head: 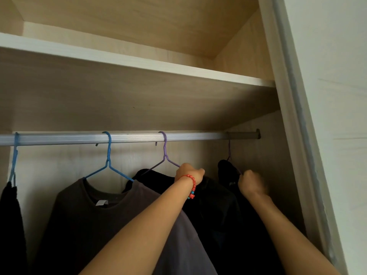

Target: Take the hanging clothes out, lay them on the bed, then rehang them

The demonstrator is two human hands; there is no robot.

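Several garments hang on a silver rail [131, 137] inside a wardrobe. My left hand [189, 172], with a red bead bracelet at the wrist, grips the right shoulder of a purple hanger [164, 153] that carries a black garment [216, 207]. My right hand [251, 183] grips a second purple hanger [229, 153] at the far right, which holds another black garment [226, 167]. A dark brown T-shirt [87, 217] hangs on a blue hanger [108, 155] to the left. Another blue hanger [14, 161] holds a black garment [11, 223] at the left edge.
A pale wooden shelf [139, 61] runs above the rail. The wardrobe's right side panel [284, 155] stands close beside my right hand, and a white door edge [327, 135] lies beyond it. The rail's end bracket [257, 134] sits just above the right hanger.
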